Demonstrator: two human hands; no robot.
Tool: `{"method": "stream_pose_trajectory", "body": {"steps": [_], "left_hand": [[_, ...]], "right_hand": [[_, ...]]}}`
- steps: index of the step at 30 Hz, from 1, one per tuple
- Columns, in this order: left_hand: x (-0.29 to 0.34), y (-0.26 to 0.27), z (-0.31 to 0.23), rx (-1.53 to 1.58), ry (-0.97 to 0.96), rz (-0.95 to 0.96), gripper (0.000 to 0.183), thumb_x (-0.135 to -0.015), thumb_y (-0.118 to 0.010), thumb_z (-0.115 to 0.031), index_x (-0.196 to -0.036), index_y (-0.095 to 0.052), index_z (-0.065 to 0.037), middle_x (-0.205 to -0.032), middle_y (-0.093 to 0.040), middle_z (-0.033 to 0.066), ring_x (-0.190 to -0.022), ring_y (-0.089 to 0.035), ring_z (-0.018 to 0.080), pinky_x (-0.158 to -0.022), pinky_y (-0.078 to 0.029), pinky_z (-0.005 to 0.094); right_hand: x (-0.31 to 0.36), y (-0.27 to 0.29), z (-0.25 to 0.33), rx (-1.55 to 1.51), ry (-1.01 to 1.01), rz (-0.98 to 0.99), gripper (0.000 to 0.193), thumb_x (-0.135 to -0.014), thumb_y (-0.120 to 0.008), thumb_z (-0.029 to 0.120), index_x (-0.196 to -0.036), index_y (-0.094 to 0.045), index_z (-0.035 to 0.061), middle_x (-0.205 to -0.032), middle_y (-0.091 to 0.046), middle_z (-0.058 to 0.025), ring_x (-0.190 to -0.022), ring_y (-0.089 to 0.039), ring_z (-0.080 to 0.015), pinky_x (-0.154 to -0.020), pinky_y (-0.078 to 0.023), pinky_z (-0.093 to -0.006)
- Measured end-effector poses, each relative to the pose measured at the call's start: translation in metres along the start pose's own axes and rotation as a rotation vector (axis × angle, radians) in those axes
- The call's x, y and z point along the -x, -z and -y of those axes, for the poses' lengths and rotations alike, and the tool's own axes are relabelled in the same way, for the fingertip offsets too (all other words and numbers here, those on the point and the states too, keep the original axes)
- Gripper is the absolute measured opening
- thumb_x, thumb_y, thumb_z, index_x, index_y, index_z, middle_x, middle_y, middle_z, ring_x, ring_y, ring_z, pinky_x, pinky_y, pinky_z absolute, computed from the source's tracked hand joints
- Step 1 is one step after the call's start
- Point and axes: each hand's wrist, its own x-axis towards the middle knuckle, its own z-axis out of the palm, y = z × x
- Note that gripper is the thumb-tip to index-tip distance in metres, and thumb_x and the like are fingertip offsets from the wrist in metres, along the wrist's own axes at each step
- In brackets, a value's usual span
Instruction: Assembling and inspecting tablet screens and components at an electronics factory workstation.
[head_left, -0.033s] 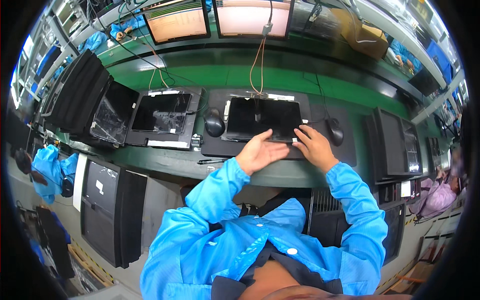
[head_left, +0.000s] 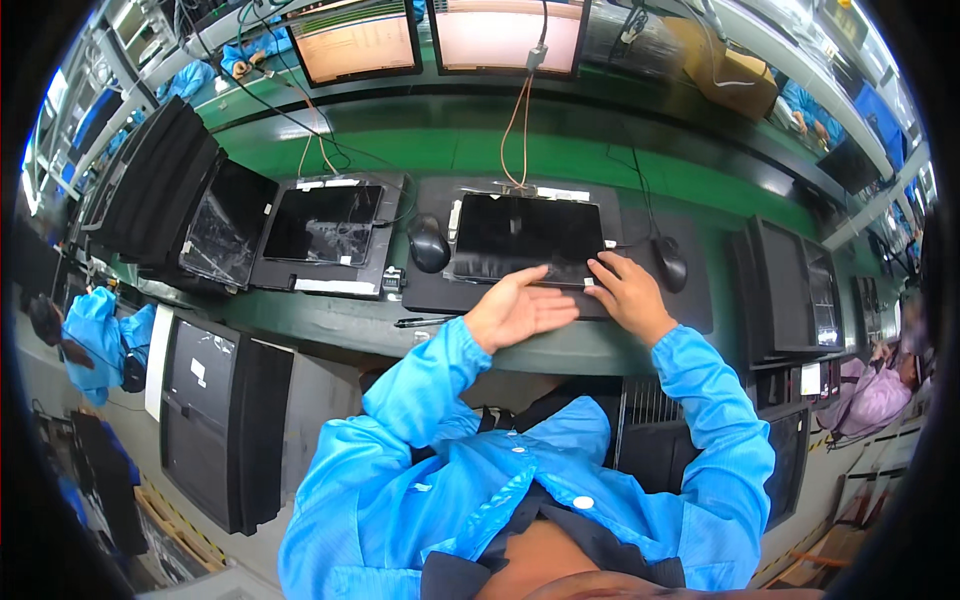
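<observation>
A black tablet-like screen panel (head_left: 530, 235) lies face up on a dark mat (head_left: 430, 293) in front of me, a cable joined at its far edge. My left hand (head_left: 522, 310) is at its near edge, palm turned sideways, fingers stretched out and holding nothing. At the panel's near right corner is my right hand (head_left: 630, 295), fingers spread, the fingertips at a small white tab (head_left: 589, 282). Whether they press on the glass I cannot tell. Black mice sit on both sides: one mouse (head_left: 429, 244) to the left, another mouse (head_left: 670, 263) to the right.
A second screen panel (head_left: 322, 222) lies on a mat to the left, beside a tall stack of black trays (head_left: 150, 190). More black trays (head_left: 775, 290) stand at the right. A pen (head_left: 423, 322) lies near the bench edge. Two monitors (head_left: 355, 45) stand behind, and co-workers sit farther off.
My left hand has shifted very slightly left and down. My right hand stays at the panel's corner, and the panel has not visibly moved.
</observation>
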Motion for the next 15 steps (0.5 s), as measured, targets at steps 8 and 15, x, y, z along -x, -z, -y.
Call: {"method": "stream_pose_trajectory", "body": {"steps": [8,15], "left_hand": [[0.122,0.053,-0.037,-1.406,-0.936,-0.347,0.035,-0.097,-0.07,-0.019,-0.127,-0.065,-0.002,-0.109,-0.071,0.0156,-0.107,-0.067,0.0324,-0.095,-0.052,0.0441],[0.175,0.146,-0.141,-2.098,-1.209,-1.24,0.082,-0.088,-0.075,-0.044,-0.149,-0.045,0.001,-0.161,-0.034,0.0257,-0.153,-0.024,0.0422,-0.121,-0.013,0.0626]], "right_hand": [[-0.021,0.012,0.019,0.093,0.087,0.193,0.042,-0.091,-0.073,0.025,-0.129,-0.066,0.0091,-0.132,-0.059,-0.0123,-0.113,-0.058,-0.0316,-0.09,-0.049,-0.0433],[-0.066,0.029,0.058,0.359,0.029,0.408,0.046,-0.088,-0.074,0.029,-0.129,-0.067,0.0103,-0.128,-0.061,-0.0126,-0.112,-0.061,-0.032,-0.087,-0.052,-0.0461]]}}
